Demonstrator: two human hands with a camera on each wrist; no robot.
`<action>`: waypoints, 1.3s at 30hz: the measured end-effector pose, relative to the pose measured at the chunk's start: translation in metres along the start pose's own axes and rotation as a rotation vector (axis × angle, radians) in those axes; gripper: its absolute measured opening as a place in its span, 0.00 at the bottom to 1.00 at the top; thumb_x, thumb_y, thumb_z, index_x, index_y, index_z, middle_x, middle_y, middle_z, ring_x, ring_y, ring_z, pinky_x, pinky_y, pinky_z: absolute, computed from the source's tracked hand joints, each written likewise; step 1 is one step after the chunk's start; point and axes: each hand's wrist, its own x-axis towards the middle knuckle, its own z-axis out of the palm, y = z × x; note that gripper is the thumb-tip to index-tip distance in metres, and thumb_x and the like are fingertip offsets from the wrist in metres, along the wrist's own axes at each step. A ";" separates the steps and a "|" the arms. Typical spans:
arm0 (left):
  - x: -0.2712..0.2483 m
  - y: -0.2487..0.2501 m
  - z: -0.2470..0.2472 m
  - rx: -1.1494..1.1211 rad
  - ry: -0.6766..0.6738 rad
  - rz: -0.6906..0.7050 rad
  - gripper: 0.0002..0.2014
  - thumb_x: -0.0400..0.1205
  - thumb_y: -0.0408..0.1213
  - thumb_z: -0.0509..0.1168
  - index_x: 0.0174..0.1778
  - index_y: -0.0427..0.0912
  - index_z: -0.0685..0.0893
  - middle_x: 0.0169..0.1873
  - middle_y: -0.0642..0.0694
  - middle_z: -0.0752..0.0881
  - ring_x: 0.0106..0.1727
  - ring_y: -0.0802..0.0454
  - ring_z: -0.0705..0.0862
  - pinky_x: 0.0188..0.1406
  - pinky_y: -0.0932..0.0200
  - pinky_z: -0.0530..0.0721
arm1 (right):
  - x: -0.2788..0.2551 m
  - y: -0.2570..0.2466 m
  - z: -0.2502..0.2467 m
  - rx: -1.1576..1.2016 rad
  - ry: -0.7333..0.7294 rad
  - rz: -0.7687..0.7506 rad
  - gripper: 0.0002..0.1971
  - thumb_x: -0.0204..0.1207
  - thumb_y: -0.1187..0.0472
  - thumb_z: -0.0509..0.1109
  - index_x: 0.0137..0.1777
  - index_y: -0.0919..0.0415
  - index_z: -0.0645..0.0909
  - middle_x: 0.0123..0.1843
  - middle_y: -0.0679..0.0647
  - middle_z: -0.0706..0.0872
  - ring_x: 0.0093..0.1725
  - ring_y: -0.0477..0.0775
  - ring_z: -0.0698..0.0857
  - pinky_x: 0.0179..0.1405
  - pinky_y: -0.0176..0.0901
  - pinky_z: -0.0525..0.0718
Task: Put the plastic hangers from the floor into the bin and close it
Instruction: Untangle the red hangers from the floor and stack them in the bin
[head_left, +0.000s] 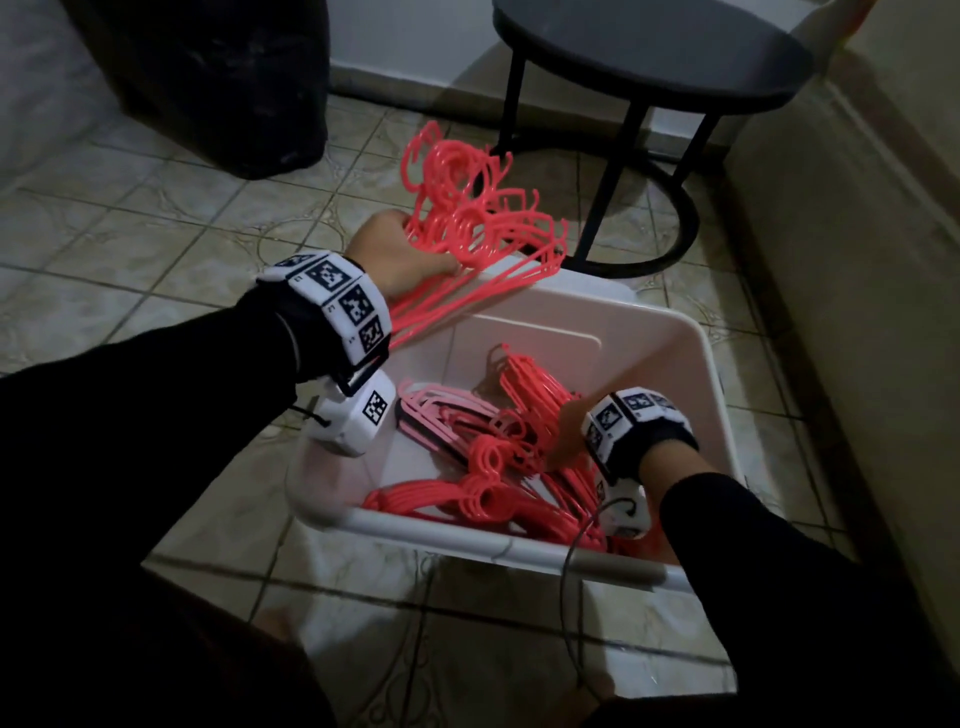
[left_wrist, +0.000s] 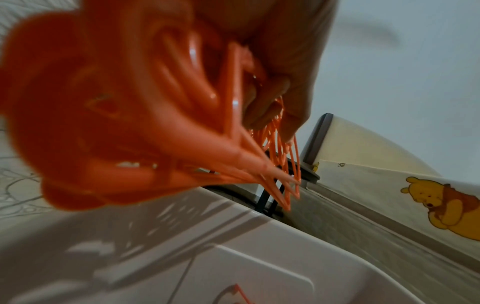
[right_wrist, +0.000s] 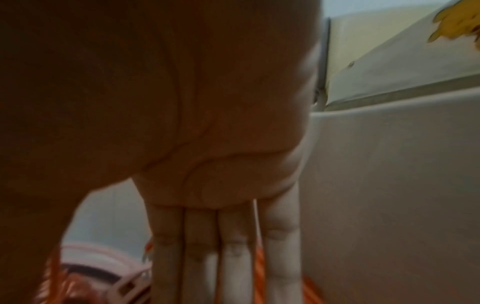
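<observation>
My left hand (head_left: 400, 249) grips a thick bunch of coral-red plastic hangers (head_left: 478, 223) over the far left rim of the white bin (head_left: 696, 353); the hooks fan up past the rim. In the left wrist view the bunch of hangers (left_wrist: 130, 115) fills the frame, fingers (left_wrist: 293, 86) curled round it. My right hand (head_left: 569, 431) reaches down into the bin with straight fingers (right_wrist: 233, 257) onto the pile of red hangers (head_left: 519, 467). A few pale pink hangers (head_left: 441, 410) lie at the pile's left.
A round black side table (head_left: 649, 57) stands just behind the bin, its ring base on the tiled floor (head_left: 156, 234). A dark bag (head_left: 218, 78) sits at the back left. A cream padded edge (head_left: 857, 260) runs along the right.
</observation>
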 end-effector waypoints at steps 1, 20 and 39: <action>0.001 0.000 0.000 -0.016 -0.005 -0.005 0.13 0.71 0.40 0.77 0.47 0.47 0.81 0.41 0.49 0.85 0.41 0.53 0.83 0.42 0.63 0.76 | -0.002 -0.008 0.005 0.021 0.016 0.027 0.49 0.19 0.14 0.65 0.35 0.52 0.81 0.28 0.49 0.88 0.31 0.55 0.89 0.39 0.51 0.89; 0.003 0.004 0.008 -0.028 -0.031 -0.053 0.20 0.71 0.42 0.77 0.56 0.42 0.83 0.46 0.49 0.86 0.44 0.53 0.84 0.41 0.61 0.78 | -0.036 -0.032 0.001 0.300 0.406 0.072 0.46 0.37 0.09 0.53 0.33 0.53 0.73 0.30 0.49 0.81 0.32 0.55 0.83 0.42 0.48 0.85; 0.002 0.004 0.012 -0.007 -0.062 -0.071 0.24 0.68 0.42 0.78 0.58 0.40 0.83 0.49 0.45 0.88 0.49 0.48 0.86 0.54 0.54 0.84 | -0.097 -0.018 -0.003 0.278 0.477 0.057 0.16 0.77 0.47 0.62 0.34 0.57 0.79 0.26 0.46 0.75 0.33 0.58 0.83 0.37 0.43 0.77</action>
